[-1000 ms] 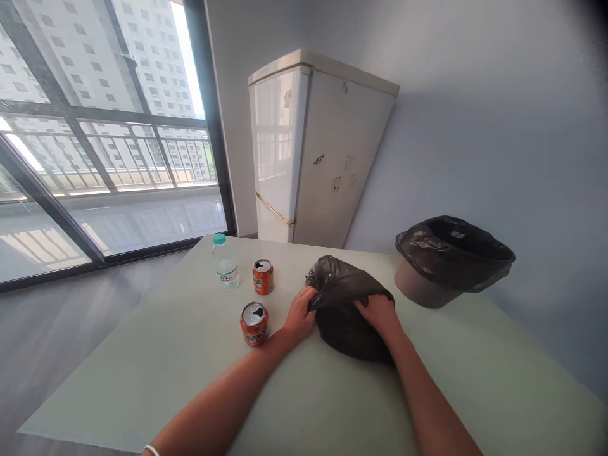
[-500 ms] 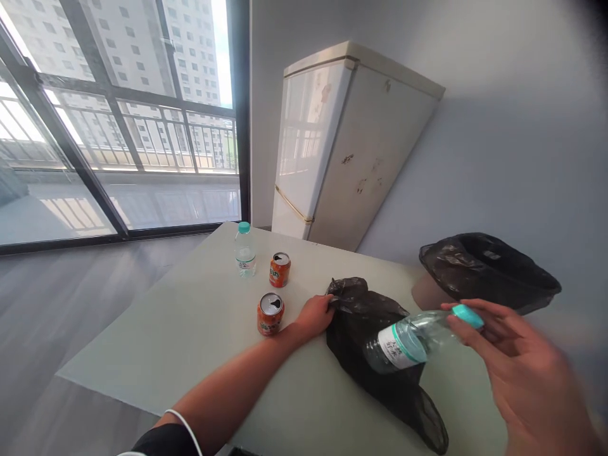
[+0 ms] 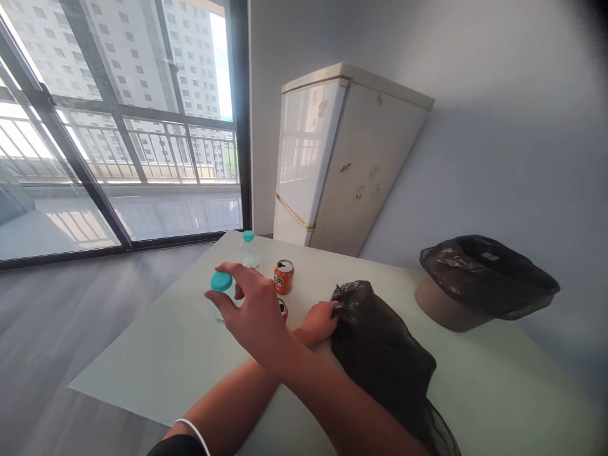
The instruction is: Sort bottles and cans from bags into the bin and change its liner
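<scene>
With fingers closed on its crumpled edge, my left hand holds a black plastic bag that lies on the table. My right arm crosses over the left one. By its teal cap, a clear plastic bottle is pinched between the thumb and fingers of my right hand; most of its body is hidden behind the hand. Whether its base touches the table I cannot tell. Just beyond stands another clear bottle with a teal cap. An orange drink can stands beside it, and a second can is mostly covered by my right hand.
A bin lined with a black bag stands at the right of the pale table. Behind the table is a white fridge with worn patches. Large glass doors are at the left.
My right hand has swung from the right, over the bag, across to the left with the bottle. The bottle is now upright left of the cans. My left hand stays on the bag.
</scene>
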### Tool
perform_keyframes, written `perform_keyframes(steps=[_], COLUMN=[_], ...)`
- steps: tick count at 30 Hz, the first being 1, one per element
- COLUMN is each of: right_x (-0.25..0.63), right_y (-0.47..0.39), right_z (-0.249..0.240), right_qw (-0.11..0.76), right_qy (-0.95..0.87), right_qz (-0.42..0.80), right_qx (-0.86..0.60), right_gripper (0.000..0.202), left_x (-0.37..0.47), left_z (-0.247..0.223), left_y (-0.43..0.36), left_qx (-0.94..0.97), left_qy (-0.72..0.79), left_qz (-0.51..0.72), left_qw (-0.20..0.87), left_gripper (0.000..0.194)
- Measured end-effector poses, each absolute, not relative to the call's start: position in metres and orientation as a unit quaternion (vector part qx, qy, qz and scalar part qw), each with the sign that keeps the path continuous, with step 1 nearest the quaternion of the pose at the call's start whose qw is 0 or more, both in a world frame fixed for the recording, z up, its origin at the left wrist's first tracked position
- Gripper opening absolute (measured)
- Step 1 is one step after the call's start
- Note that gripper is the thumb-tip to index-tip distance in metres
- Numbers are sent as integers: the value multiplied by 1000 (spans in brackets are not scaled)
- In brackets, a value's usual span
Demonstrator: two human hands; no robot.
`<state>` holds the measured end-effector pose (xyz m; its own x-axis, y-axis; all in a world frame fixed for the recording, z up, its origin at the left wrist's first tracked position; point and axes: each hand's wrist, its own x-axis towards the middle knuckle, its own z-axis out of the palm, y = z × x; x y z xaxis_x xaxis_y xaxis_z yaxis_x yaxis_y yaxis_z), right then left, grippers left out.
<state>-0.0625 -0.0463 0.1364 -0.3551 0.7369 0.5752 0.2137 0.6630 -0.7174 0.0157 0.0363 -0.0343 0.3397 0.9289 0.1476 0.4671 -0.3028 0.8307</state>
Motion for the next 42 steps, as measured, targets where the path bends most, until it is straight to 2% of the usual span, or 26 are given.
perform_keyframes(steps=[6, 11, 16, 21, 26, 32, 34, 36, 40, 42], right_x=[-102, -103, -101, -103, -99, -85, -68, -40, 54, 115], right_y=[-23, -14, -18, -27, -30, -57, -77, -96, -93, -65], right_z=[106, 92, 76, 51, 40, 54, 66, 80, 104, 106], right_qw=[395, 357, 338, 327, 282, 221, 240, 287, 456, 549], right_qy=[-823, -800, -771, -756, -742, -749, -778, -822, -860, -803], right_qz=[248, 250, 276, 307, 339, 360, 331, 278, 91, 9], right_qx=[-323, -412, -464, -477, -505, -510, -478, -407, -210, -232], right_gripper=[32, 52, 55, 71, 82, 114, 110, 96, 53, 37], left_x=[15, 14, 15, 15, 14, 15, 14, 13, 11, 10], left_z=[-30, -27, -31, -34, -37, -36, -35, -34, -35, -33], left_y=[36, 36, 37, 39, 42, 43, 43, 43, 43, 42], left_qx=[747, 752, 751, 749, 746, 721, 712, 705, 725, 735], left_qy=[486, 491, 490, 480, 459, 429, 423, 409, 307, 254], left_qz=[293, 276, 284, 302, 330, 379, 395, 419, 485, 502], left_qw=[347, 342, 341, 343, 353, 390, 398, 400, 382, 377], left_gripper=[29, 30, 28, 25, 31, 32, 35, 41, 40, 34])
